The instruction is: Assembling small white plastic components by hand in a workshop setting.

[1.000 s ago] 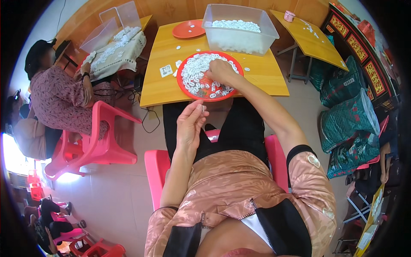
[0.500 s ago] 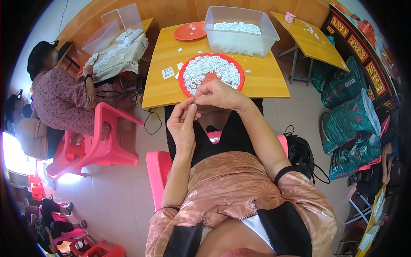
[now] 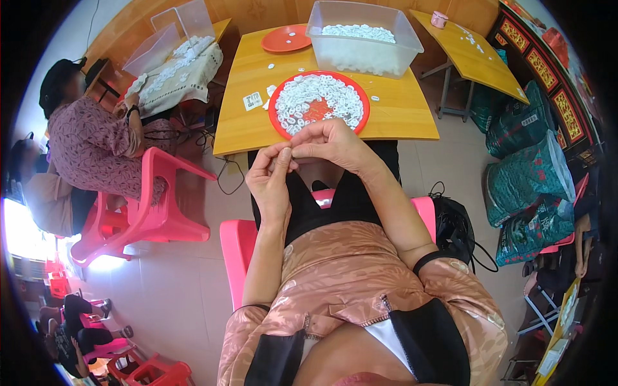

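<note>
My left hand [image 3: 271, 180] and my right hand [image 3: 331, 147] meet fingertip to fingertip in front of the table's near edge, above my lap. The fingers of both are pinched closed. Whatever is between them is too small or hidden to make out. Just beyond my fingers lies a round red tray [image 3: 367, 110], bearing a heap of small white oval pieces [image 3: 331, 87] with holes. A reddish patch of the tray's bottom shows through the heap.
A clear plastic bin [image 3: 367, 59] of white pieces stands at the back of the yellow table [image 3: 402, 119], beside an orange plate [image 3: 277, 42]. A printed card [image 3: 252, 101] lies left of the tray. A seated person [image 3: 106, 138] works at the left; green sacks [image 3: 528, 177] line the right.
Both hands remain together and have shifted slightly, with the right fingers moving a little nearer the left. The whole view has tilted a little.
</note>
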A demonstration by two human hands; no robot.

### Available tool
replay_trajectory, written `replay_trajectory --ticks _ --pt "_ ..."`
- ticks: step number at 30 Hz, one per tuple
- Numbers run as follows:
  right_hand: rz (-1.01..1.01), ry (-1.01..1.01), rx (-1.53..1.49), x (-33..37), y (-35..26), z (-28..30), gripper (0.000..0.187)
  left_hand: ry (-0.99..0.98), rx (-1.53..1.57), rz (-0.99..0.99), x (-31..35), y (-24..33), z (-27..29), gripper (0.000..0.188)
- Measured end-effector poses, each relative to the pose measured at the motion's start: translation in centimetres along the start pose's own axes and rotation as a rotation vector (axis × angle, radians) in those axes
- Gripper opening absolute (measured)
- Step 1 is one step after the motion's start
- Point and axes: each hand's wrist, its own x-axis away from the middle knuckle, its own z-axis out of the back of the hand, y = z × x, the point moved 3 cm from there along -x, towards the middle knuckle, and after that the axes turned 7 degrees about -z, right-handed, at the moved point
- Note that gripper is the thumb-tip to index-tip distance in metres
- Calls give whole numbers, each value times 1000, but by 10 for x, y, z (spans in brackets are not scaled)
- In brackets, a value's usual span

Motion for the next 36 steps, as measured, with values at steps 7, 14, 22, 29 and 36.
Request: replay_trajectory --ticks 7,14,22,29,36 --pt "424 241 388 8 -6 -11 16 40 271 207 -2 -15 13 17" --pt "240 144 79 7 2 -12 16 41 298 179 1 -11 11 21" --pt "267 203 166 11 5 -4 15 80 274 188 4 -11 6 27" --pt "310 258 264 18 -2 -2 14 74 247 193 6 -13 4 21" --pt "335 251 283 21 -1 -1 12 78 253 187 7 -17 4 18"
